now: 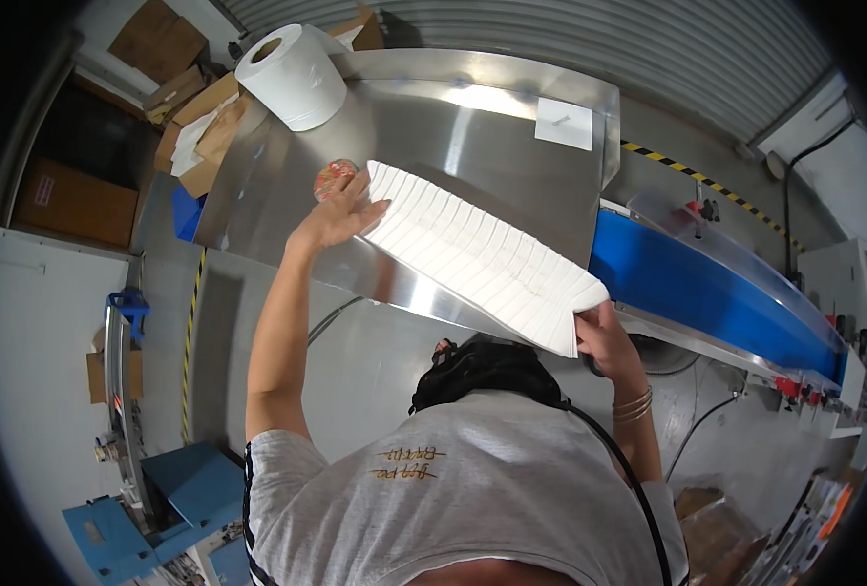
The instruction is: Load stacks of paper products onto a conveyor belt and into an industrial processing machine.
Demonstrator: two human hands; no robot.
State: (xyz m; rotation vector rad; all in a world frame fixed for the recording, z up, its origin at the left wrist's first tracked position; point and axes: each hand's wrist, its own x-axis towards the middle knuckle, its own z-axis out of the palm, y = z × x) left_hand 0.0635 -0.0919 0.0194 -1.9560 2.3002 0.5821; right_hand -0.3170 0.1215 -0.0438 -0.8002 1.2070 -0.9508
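Note:
A long white stack of thin pleated-looking pieces (482,249) slants across the near side of the steel table (433,127), its right end coming out past the table's edge toward me. My left hand (338,213) grips its far left end, thumb on the top side and fingers along the end. At the near right end, my right hand (604,340) is closed round it, with some fingers hidden underneath. Just beyond my left fingers lies a round red-and-green patterned item (334,180), partly covered by the hand; its kind cannot be made out.
A large white roll (301,83) stands at the table's far left, beside open cardboard boxes (204,137). A white sheet (563,124) lies near the far right corner. Rightward runs a blue conveyor belt (697,293) with a clear guard. Blue machinery (174,498) is at lower left.

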